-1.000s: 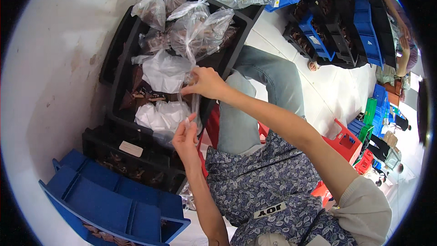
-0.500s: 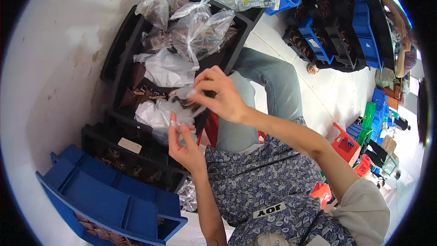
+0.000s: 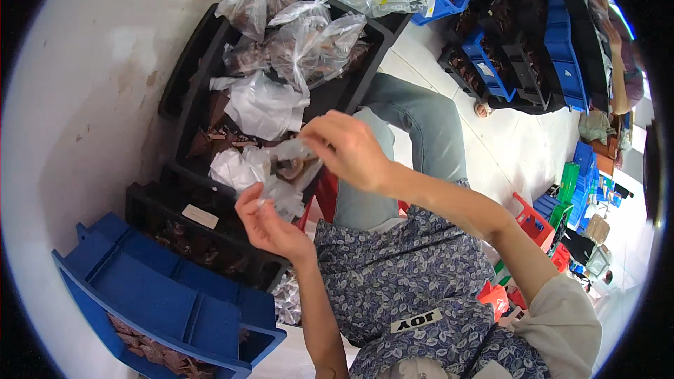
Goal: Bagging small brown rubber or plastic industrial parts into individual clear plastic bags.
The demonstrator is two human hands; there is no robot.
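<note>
A clear plastic bag (image 3: 286, 193) with something brown in it hangs between my hands over the black crate. My right hand (image 3: 349, 152) pinches its upper right edge. Lower down, my left hand (image 3: 272, 230) has its fingers closed at the bag's near edge; the exact grip is partly hidden. Beside the bag lies a stack of white plastic bags (image 3: 235, 170). Behind it is another white bundle (image 3: 265, 107). Small brown pieces (image 3: 214, 144) lie in the crate to the left of these.
Tied bags of brown pieces (image 3: 302, 45) fill the far end of the black crate (image 3: 372, 63). Blue bins (image 3: 168, 284) stand near left, beside a lower black crate (image 3: 203, 245). Stacked crates (image 3: 519, 45) stand at right. A wall (image 3: 91, 98) borders the left; a person (image 3: 618, 77) is far right.
The clear bag is spread wider, and its brown contents show. My left hand has moved slightly left and its fingers have curled. My right hand has shifted a little right and down.
</note>
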